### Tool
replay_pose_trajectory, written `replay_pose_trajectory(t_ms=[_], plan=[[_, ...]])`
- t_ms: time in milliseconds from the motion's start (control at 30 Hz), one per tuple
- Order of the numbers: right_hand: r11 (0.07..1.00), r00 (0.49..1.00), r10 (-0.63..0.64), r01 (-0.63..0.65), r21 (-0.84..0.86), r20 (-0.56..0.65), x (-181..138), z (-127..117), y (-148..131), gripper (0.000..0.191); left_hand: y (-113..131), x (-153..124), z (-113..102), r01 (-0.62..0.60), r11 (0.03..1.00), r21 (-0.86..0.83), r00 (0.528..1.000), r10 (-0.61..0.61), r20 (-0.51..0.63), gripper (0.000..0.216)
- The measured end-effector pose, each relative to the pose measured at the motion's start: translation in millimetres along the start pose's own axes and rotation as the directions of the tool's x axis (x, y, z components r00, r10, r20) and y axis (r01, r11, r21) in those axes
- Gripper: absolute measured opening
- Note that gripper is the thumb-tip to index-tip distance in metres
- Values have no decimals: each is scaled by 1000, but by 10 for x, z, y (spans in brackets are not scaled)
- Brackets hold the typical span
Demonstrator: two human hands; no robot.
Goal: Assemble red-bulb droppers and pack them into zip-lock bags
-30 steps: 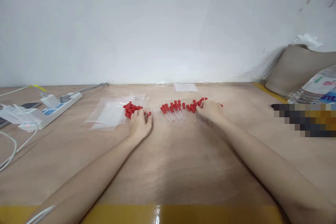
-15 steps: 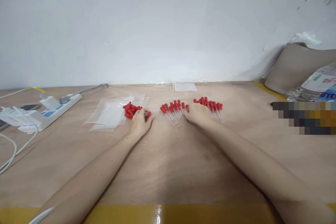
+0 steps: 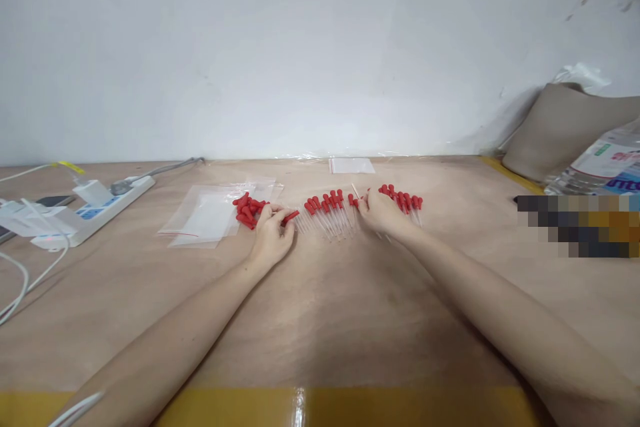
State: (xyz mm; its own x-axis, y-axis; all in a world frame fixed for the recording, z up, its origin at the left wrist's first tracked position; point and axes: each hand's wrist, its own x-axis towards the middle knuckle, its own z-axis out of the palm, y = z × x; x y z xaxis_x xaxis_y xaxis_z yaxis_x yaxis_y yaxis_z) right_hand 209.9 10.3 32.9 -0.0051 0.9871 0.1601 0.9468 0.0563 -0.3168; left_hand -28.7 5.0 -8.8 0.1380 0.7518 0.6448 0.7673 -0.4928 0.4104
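On the brown tabletop lie several clear droppers with red bulbs [image 3: 327,209] in a row, and a second group of droppers [image 3: 406,203] further right. A heap of loose red rubber bulbs [image 3: 247,208] sits to the left on clear plastic bags [image 3: 207,215]. My left hand [image 3: 271,235] rests beside the heap, fingers pinched on a red bulb [image 3: 290,215]. My right hand [image 3: 381,213] lies between the two dropper groups, fingers closed on a thin clear tube [image 3: 355,191] that sticks up from it.
A white power strip [image 3: 85,217] with plugs and white cables lies at the left. A small clear bag [image 3: 352,165] lies by the wall. A grey cushion [image 3: 567,127] and a plastic bottle [image 3: 603,163] are at the right. Yellow tape [image 3: 310,407] edges the table front.
My right hand slid left from the right dropper group and lifted a clear tube. My left hand drew a red bulb out of the heap toward the droppers.
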Motion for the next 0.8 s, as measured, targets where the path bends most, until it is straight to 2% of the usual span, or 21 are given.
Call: replay_pose_trajectory(t_ms=[100,200,300,433,633,800], plan=[[965,963,-216,235,115,-161,-203,59,123,20,126,-25,3,-70,996,-58,997,72,28,16],[853,852,-429,492,175,-301,-383,185,183,21,230,-52,-10,-117,988,-102,988,126,93,14],[772,764,-526,613,168,-374,-471,298,168,25,270,-73,-10,-136,981,-135,974,157,164,16],[754,728,-602,653,66,-327,-494,344,110,25,270,-74,-5,-190,973,-128,958,212,194,17],[773,743,-608,635,5,-279,-512,304,75,24,294,-67,-19,-238,968,-79,946,249,205,15],[744,718,-632,667,29,-290,-511,352,64,22,317,-87,34,-121,957,-265,967,174,187,14]])
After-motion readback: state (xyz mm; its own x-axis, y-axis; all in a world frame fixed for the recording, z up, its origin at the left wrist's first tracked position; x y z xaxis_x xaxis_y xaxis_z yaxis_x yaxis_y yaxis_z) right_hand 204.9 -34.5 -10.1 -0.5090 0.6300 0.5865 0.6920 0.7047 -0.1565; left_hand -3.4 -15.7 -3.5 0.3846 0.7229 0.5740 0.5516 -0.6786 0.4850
